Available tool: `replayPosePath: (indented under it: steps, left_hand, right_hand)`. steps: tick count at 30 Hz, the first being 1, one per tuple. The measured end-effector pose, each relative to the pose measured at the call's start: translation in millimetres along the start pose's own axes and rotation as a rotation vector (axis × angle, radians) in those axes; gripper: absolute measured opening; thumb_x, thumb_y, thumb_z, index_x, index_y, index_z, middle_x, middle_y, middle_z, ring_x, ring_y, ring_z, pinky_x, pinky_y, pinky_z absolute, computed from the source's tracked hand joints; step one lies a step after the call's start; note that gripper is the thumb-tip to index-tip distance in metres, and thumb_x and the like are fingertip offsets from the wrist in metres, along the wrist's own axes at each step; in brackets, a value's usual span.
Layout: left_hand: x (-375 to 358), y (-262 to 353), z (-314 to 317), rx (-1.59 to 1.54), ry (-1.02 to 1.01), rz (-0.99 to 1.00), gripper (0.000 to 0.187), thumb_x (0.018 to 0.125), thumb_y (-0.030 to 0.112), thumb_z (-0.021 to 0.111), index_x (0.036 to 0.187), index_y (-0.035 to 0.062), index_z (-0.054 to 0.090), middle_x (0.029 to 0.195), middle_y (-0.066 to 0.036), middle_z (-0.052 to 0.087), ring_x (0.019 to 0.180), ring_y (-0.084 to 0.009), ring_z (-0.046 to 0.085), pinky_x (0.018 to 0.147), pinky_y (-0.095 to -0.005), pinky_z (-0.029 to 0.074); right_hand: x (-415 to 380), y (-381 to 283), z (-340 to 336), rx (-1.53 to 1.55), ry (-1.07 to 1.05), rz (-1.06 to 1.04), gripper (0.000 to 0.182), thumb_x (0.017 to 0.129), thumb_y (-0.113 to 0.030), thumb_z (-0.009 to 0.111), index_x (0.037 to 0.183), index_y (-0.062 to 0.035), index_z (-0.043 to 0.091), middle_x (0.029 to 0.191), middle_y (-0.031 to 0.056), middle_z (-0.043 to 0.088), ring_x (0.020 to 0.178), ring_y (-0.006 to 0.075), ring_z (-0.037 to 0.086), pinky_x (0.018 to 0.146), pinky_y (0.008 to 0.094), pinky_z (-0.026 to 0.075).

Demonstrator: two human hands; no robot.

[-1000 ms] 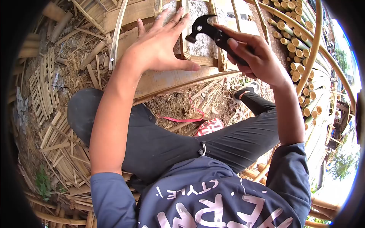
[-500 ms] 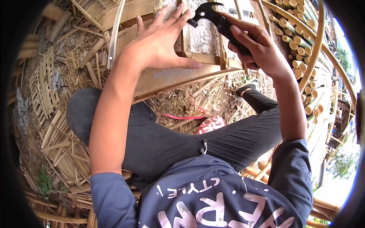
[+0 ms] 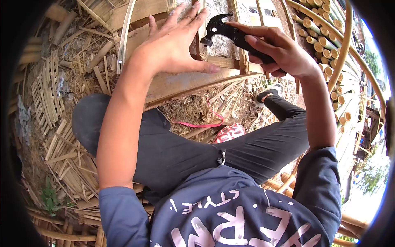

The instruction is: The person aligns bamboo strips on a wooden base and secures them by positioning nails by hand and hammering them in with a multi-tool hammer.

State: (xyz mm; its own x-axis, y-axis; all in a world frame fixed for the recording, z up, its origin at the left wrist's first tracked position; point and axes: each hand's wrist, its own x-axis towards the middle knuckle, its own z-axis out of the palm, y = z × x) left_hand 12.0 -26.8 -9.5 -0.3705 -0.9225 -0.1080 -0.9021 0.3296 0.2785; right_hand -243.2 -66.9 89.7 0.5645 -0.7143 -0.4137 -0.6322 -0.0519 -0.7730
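My left hand (image 3: 166,55) lies over the wooden frame with its fingers spread and its thumb stretched out to the right, along the front rail. My right hand (image 3: 286,51) is wrapped round the handle of a black claw hammer (image 3: 228,33). The hammer's head points left, close to the left fingertips, and its claw curves away from me. Below both hands is the frame of thin wooden slats (image 3: 242,59), with a wide flat board (image 3: 177,88) along its near side.
Stacked cut bamboo poles (image 3: 329,45) stand at the right, crossed by a curved bamboo pole (image 3: 343,49). Bamboo strips (image 3: 66,160) and a woven lattice piece (image 3: 48,96) lie at the left. A red-and-white bundle (image 3: 229,133) and a pink strap (image 3: 197,124) are between my legs.
My right hand has brought the hammer slightly down in the view, its head now lower and a little to the left. My left hand has barely moved.
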Motion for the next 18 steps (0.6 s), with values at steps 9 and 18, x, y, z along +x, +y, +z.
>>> replayPosePath:
  steps: [9, 18]
  left_hand:
    - [1.0, 12.1, -18.8, 0.038, -0.194, -0.089, 0.156, 0.056, 0.105, 0.051, 0.165, 0.0078, -0.006, 0.172, -0.020, -0.008, 0.158, -0.0397, -0.011, 0.122, -0.0714, 0.008]
    - [-16.0, 33.7, -42.7, -0.021, -0.107, -0.107, 0.154, 0.057, 0.103, 0.054, 0.166, 0.0117, -0.005, 0.172, -0.019, -0.010, 0.158, -0.0391, -0.010, 0.122, -0.0710, 0.008]
  right_hand:
    - [7.2, 14.2, -3.7, 0.177, -0.095, 0.012, 0.044, 0.110, -0.032, 0.052, 0.151, -0.0149, 0.054, 0.073, -0.0010, 0.054, 0.047, 0.0011, 0.040, 0.037, 0.0192, 0.029]
    - [5.2, 11.9, -7.0, 0.051, -0.093, 0.024, 0.044, 0.109, -0.033, 0.055, 0.151, -0.0212, 0.054, 0.070, -0.0009, 0.051, 0.045, 0.0024, 0.039, 0.037, 0.0205, 0.029]
